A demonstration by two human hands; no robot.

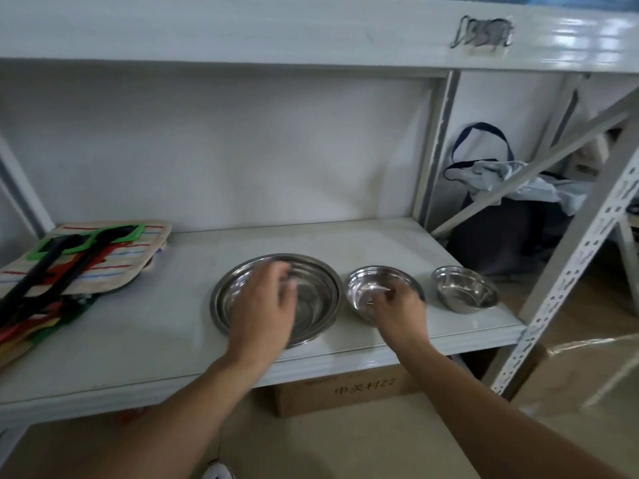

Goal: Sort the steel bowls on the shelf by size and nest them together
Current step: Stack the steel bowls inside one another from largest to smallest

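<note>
Bowls in a row on the white shelf [145, 340], not yet nested: large steel basin [321, 288], medium bowl [363, 288] beside it, small bowl [465, 288] apart at the far end. Right hand [397, 311] pinching the medium bowl's near rim, fingers closed on it. Left hand [261, 309] hovering spread over the basin, holding nothing. Likely step: lifting the medium bowl. Next move: carry toward the left hand, lower centred into the basin, then fetch the small bowl beyond the grip.
</note>
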